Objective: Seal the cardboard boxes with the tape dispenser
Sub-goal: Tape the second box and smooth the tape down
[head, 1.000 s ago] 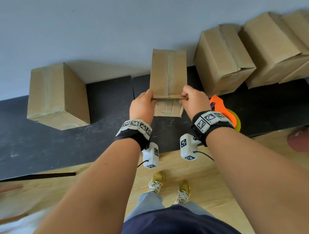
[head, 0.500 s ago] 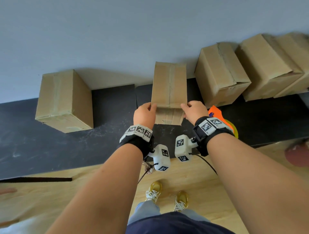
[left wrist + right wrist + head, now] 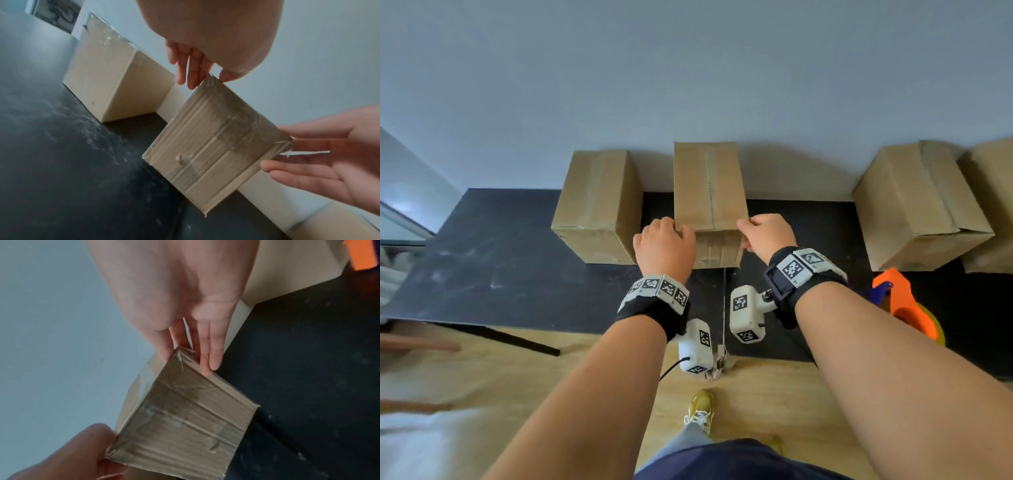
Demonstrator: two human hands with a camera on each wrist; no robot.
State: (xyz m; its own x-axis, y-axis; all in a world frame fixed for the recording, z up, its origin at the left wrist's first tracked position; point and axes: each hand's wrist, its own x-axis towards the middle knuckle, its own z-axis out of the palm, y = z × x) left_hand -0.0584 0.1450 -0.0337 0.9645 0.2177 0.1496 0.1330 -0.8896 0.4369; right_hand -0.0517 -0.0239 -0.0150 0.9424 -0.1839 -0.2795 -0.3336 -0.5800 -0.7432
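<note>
The middle box stands on the black bench against the wall, with clear tape running along its top seam and down its near end face, so it looks sealed. Just to its left, a 2nd box also shows tape along its top. Well apart on the right, a 3rd box has a flap edge that looks lifted and probably remains to be taped; a 4th at the frame edge is too cropped to judge. The orange tape dispenser lies unheld on the bench at the right.

The left hand pinches the near left top corner of the middle box, thumb on top, fingers down the side. The right hand holds the near right corner likewise, its fingers straight along the side wall, a light grip.
</note>
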